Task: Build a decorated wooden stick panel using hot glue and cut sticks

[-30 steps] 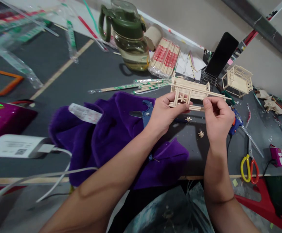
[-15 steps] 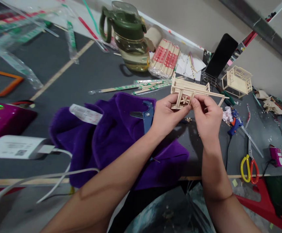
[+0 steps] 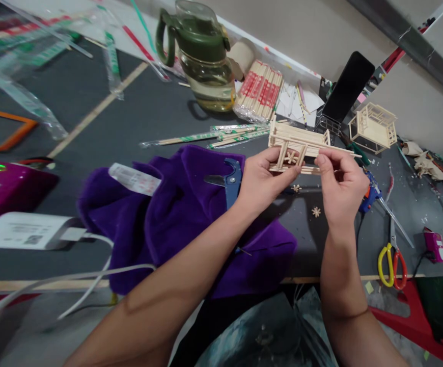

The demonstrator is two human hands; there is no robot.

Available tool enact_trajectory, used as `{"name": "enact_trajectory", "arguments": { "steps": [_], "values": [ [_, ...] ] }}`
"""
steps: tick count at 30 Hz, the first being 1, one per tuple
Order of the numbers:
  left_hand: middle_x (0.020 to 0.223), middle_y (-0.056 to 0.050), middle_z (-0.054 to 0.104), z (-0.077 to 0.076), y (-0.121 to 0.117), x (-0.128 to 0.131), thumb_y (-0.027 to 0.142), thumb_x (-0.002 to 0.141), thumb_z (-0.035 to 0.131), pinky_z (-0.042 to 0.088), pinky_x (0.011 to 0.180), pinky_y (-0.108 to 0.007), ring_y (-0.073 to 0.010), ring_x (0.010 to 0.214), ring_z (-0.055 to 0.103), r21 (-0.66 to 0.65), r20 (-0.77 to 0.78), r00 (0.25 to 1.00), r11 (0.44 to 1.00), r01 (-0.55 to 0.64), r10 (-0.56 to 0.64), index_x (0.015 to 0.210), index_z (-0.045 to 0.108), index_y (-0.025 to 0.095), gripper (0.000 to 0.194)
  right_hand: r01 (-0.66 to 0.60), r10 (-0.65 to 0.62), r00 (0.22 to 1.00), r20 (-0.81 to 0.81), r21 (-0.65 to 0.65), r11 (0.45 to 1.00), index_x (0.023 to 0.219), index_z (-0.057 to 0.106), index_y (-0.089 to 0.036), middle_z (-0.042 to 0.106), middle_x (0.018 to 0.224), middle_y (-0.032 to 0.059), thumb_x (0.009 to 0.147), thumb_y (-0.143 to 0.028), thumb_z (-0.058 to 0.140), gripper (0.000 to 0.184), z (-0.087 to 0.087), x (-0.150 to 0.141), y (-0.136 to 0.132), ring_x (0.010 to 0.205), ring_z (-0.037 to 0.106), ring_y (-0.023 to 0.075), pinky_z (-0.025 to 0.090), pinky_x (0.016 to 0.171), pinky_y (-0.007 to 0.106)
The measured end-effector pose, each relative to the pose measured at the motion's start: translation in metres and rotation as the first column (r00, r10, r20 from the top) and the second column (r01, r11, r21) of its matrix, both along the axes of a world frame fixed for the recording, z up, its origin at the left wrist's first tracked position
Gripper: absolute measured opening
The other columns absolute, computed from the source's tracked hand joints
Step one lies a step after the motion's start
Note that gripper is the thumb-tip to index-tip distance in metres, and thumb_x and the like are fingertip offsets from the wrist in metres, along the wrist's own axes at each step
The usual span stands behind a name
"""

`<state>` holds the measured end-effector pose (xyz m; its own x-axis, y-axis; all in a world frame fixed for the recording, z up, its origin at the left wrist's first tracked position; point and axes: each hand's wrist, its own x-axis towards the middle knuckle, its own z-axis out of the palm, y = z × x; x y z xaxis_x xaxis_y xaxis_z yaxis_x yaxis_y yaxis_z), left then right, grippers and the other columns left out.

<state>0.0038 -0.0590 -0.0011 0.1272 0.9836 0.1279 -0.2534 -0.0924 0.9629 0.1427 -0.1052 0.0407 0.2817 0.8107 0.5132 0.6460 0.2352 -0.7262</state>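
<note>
Head view — left hand [image 3: 259, 178] pinching stick frame [image 3: 302, 154], right hand [image 3: 340, 188] curled alongside

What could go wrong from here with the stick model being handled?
The stick model is made of thin sticks, so a tighter grip by the left hand might bend or crack it. The small star-shaped piece lying beside the right hand could get knocked away.

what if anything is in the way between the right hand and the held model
Nothing visible. The right hand is at the right part of the held model, and the left hand grips its left part.
</note>
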Motion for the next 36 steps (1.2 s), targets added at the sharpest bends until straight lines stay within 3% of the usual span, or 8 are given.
{"name": "enact_trajectory", "arguments": {
  "steps": [5, 10, 14, 19, 29, 36],
  "values": [
    [0.080, -0.001, 0.075, 0.000, 0.003, 0.000, 0.035, 0.063, 0.092, 0.060, 0.073, -0.029, -0.0165, 0.072, 0.067, -0.119, 0.113, 0.988, 0.986, 0.116, -0.102, 0.088, 0.077, 0.017, 0.034, -0.020, 0.012, 0.964, 0.264, 0.027, 0.999, 0.112, 0.076, -0.028, 0.077, 0.112, 0.0062, 0.102, -0.039, 0.065, 0.019, 0.013, 0.023, 0.008, 0.110, 0.067, 0.0261, 0.053, 0.100, 0.045],
    [0.080, -0.001, 0.076, 0.002, 0.004, 0.000, 0.034, 0.059, 0.094, 0.060, 0.070, -0.028, -0.0151, 0.069, 0.066, -0.169, 0.149, 0.972, 0.963, 0.208, -0.184, 0.088, 0.078, 0.016, 0.037, -0.098, 0.168, 0.863, 0.476, -0.170, 0.981, 0.122, 0.076, -0.027, 0.080, 0.115, 0.0070, 0.102, -0.040, 0.066, 0.026, 0.032, 0.038, 0.018, 0.106, 0.069, 0.0266, 0.052, 0.100, 0.046],
    [0.080, -0.001, 0.076, 0.003, 0.003, 0.001, 0.033, 0.059, 0.094, 0.060, 0.069, -0.028, -0.0151, 0.069, 0.067, -0.185, 0.160, 0.965, 0.953, 0.238, -0.210, 0.089, 0.079, 0.016, 0.037, -0.147, 0.273, 0.828, 0.489, -0.280, 0.949, 0.129, 0.074, -0.027, 0.081, 0.109, 0.0063, 0.101, -0.036, 0.065, 0.031, 0.041, 0.038, 0.022, 0.102, 0.071, 0.0260, 0.053, 0.097, 0.045],
    [0.078, 0.000, 0.074, 0.005, 0.002, 0.000, 0.033, 0.061, 0.094, 0.062, 0.071, -0.029, -0.0147, 0.070, 0.066, -0.193, 0.160, 0.959, 0.946, 0.262, -0.233, 0.089, 0.079, 0.016, 0.036, -0.179, 0.329, 0.809, 0.487, -0.329, 0.927, 0.133, 0.072, -0.027, 0.080, 0.114, 0.0069, 0.098, -0.030, 0.066, 0.036, 0.040, 0.037, 0.024, 0.107, 0.071, 0.0276, 0.054, 0.097, 0.047],
    [0.081, 0.000, 0.074, 0.005, 0.003, -0.002, 0.034, 0.059, 0.096, 0.064, 0.071, -0.030, -0.0154, 0.071, 0.068, -0.221, 0.233, 0.943, 0.931, 0.289, -0.238, 0.090, 0.079, 0.017, 0.040, -0.148, 0.330, 0.685, 0.650, -0.319, 0.936, 0.150, 0.058, -0.026, 0.074, 0.136, 0.0118, 0.097, -0.028, 0.060, 0.053, 0.036, 0.034, 0.019, 0.116, 0.066, 0.0332, 0.051, 0.100, 0.051],
    [0.077, 0.002, 0.073, 0.002, 0.005, -0.002, 0.031, 0.059, 0.095, 0.062, 0.069, -0.028, -0.0132, 0.066, 0.066, -0.204, 0.189, 0.960, 0.947, 0.246, -0.209, 0.090, 0.078, 0.017, 0.038, -0.084, 0.290, 0.649, 0.703, -0.313, 0.946, 0.149, 0.059, -0.023, 0.075, 0.131, 0.0131, 0.097, -0.028, 0.059, 0.052, 0.035, 0.027, 0.017, 0.116, 0.065, 0.0341, 0.051, 0.099, 0.053]
  ]
}}
